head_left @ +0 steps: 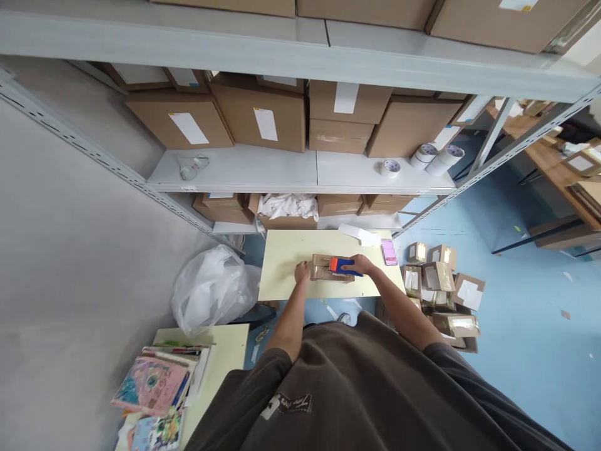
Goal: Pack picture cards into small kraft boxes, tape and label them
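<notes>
A small cardboard box (323, 270) wrapped in clear tape lies on a pale yellow table (286, 263). My left hand (302, 272) is closed against the box's left end and holds it. My right hand (359, 265) grips a blue and orange tape dispenser (342, 265) that rests on top of the box, at its right half.
A pink phone (389, 252) and a white paper (360, 235) lie at the table's far right. Several taped parcels (439, 282) are piled on the blue floor to the right. A white plastic bag (213, 288) sits left; books (157, 382) lie near left. Metal shelves (300, 169) carry cartons and tape rolls (436, 156).
</notes>
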Available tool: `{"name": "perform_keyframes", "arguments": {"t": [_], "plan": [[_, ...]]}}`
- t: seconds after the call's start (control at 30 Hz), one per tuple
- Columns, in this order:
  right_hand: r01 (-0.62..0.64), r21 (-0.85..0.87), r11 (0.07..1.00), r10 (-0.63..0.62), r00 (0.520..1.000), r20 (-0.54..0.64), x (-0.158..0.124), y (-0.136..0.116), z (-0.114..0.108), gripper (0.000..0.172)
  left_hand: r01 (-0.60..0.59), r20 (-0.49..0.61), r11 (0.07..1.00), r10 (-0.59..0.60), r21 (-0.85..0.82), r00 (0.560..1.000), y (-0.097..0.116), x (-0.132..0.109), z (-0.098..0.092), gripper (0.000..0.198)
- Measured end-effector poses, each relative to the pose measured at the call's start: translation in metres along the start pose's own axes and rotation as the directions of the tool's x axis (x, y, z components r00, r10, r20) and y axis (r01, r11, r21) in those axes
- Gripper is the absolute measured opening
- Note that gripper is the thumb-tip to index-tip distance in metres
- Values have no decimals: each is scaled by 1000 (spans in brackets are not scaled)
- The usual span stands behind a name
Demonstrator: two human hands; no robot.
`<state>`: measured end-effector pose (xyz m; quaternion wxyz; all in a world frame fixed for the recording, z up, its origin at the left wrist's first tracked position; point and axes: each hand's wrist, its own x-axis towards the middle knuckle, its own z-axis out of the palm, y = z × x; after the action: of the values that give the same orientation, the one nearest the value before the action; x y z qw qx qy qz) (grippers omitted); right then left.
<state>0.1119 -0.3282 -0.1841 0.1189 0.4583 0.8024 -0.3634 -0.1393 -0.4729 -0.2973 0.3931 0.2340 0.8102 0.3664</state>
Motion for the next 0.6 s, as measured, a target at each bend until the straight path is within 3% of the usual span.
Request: {"name": "perform_keyframes", "arguments": {"t": [0.17,0.3,0.4,0.5,0.6], "plan": [[8,-19,1000,-8,1000,-2,4,-3,2,65,-82,130,996,76,43,989,19,-10,8,42],[8,-39,999,-7,1000,18,9,-9,4,67,-99,66,995,99,-2,993,16,-20,24,60],[-16,-34,999,18,999,49,13,-10,4,68,-68,28,996,67,58,997,9,-23,33,61],[-19,-25,1000,20,998,59,8,10,-4,67,-55,8,994,54,92,998,8,-24,41,58],[-85,-67,994,86,996,25,-16,59,-25,67,-36,1,992,36,121,999,12,-23,47,54]]}}
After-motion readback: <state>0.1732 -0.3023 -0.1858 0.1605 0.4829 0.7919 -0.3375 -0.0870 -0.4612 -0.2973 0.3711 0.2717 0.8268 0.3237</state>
